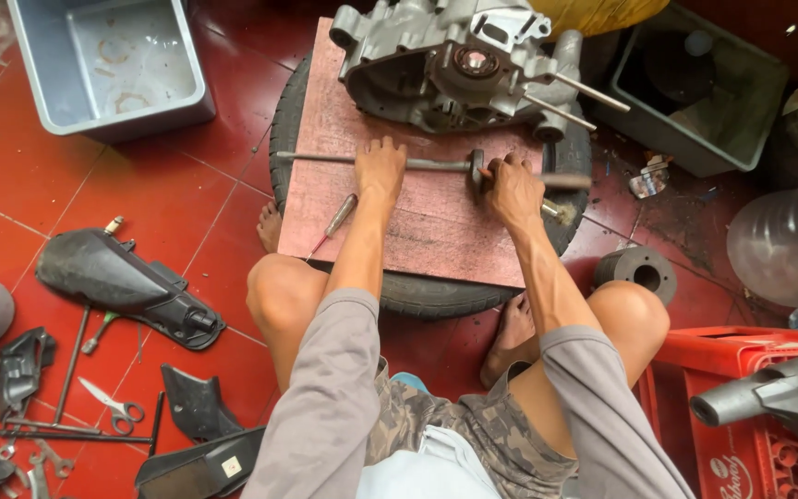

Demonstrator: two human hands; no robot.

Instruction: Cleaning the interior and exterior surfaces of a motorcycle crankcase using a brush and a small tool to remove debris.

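A red plastic crate stands at the lower right beside the person's knee, with white lettering on its side near the bottom edge. On the floor at the bottom, a black plastic cover piece carries a small white square label. Further right, beside the dark green tub, a small crumpled wrapper in pale and reddish tones lies on the red tiles; its print is too small to tell.

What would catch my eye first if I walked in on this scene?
Probably the big grey metal engine casing at the far end of a reddish wooden board laid over a black tyre. Next, the left hand and right hand on a long metal rod across it.
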